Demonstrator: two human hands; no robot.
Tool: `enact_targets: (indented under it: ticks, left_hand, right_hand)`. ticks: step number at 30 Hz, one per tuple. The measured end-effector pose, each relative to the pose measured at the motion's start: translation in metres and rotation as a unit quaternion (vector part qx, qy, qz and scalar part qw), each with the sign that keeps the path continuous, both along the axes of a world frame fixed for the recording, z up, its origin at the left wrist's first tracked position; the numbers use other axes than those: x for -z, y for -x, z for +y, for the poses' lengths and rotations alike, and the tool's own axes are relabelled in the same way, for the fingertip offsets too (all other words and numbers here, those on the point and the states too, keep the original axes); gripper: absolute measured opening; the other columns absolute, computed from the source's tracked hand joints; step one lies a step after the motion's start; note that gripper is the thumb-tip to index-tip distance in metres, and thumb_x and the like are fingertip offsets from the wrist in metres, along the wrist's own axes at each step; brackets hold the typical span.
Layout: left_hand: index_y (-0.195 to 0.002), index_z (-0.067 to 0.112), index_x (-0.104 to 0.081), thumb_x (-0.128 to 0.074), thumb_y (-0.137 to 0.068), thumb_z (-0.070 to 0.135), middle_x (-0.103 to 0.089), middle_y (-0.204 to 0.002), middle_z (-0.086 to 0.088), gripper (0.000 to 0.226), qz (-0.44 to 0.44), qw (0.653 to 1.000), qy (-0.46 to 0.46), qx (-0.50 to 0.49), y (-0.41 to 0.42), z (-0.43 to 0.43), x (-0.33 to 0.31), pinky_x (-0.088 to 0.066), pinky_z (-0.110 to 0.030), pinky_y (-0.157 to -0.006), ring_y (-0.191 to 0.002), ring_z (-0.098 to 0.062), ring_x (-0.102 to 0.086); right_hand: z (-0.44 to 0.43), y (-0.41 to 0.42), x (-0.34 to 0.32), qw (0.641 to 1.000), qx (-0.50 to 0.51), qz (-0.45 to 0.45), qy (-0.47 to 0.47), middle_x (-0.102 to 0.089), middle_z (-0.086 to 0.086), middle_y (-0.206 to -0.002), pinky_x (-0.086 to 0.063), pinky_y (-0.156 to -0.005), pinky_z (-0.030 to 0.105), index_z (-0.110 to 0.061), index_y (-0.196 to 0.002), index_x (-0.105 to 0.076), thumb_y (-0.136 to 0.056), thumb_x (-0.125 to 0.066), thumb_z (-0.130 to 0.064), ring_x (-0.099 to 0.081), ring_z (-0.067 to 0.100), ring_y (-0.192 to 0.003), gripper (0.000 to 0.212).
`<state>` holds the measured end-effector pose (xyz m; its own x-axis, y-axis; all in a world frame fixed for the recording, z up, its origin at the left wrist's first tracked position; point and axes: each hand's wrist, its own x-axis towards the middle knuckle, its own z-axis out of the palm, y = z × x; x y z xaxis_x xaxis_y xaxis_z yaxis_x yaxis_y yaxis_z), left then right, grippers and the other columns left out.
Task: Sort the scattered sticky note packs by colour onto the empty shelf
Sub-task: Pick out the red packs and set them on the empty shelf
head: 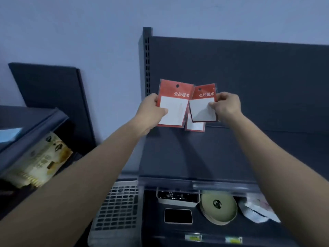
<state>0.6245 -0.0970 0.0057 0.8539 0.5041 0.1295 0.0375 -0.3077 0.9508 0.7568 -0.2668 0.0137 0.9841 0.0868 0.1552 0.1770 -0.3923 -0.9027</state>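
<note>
My left hand (153, 108) pinches a red sticky note pack (175, 104) with a white pad inside, holding it by its left edge. My right hand (227, 106) pinches a second red pack (202, 104) by its right edge, overlapping the first. A third red pack (195, 125) stands behind them, mostly hidden, at the back of the dark shelf (231, 152). Both held packs are upright, up against the shelf's dark back panel (249, 82).
Below the shelf's front rail, a lower shelf holds a black tray (178, 197), a dark rectangular pad (178, 216), a green round stack (218, 207) and white packets (258, 207). A grey plastic basket (115, 209) sits lower left. A neighbouring shelf at left holds yellow packages (39, 161).
</note>
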Motion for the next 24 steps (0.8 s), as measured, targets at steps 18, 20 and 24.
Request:
enact_targets:
  ticks: [18, 20, 24]
  left_hand:
    - [-0.106, 0.008, -0.053, -0.058, -0.088, 0.001, -0.064, -0.107, -0.006, 0.02, 0.094, 0.991, 0.031, -0.085, -0.114, -0.022, 0.084, -0.053, -0.042, -0.089, -0.101, -0.023, -0.062]
    - [-0.106, 0.01, -0.053, -0.059, -0.088, 0.001, -0.064, -0.106, -0.004, 0.021, 0.096, 0.992, 0.032, -0.074, -0.121, -0.024, 0.09, -0.053, -0.039, -0.088, -0.1, -0.021, -0.062]
    - [-0.107, 0.008, -0.054, -0.06, -0.087, 0.0, -0.064, -0.108, -0.006, 0.022, 0.102, 0.992, 0.039, -0.069, -0.137, -0.028, 0.103, -0.053, -0.038, -0.087, -0.101, -0.022, -0.062]
  right_hand:
    - [0.004, -0.153, 0.131, 0.986, -0.137, 0.069, 0.069, -0.071, 0.01, -0.098, -0.053, -0.089, 0.036, -0.005, -0.093, -0.068, -0.084, -0.064, 0.002, -0.064, 0.018, -0.086, 0.013]
    - [0.005, -0.159, 0.134, 0.986, -0.143, 0.063, 0.056, -0.07, 0.008, -0.097, -0.053, -0.086, 0.032, -0.006, -0.096, -0.068, -0.085, -0.064, 0.002, -0.063, 0.017, -0.087, 0.014]
    - [0.007, -0.166, 0.136, 0.988, -0.14, 0.032, 0.065, -0.066, 0.002, -0.091, -0.046, -0.076, 0.022, -0.007, -0.101, -0.068, -0.085, -0.065, -0.001, -0.06, 0.014, -0.083, 0.017]
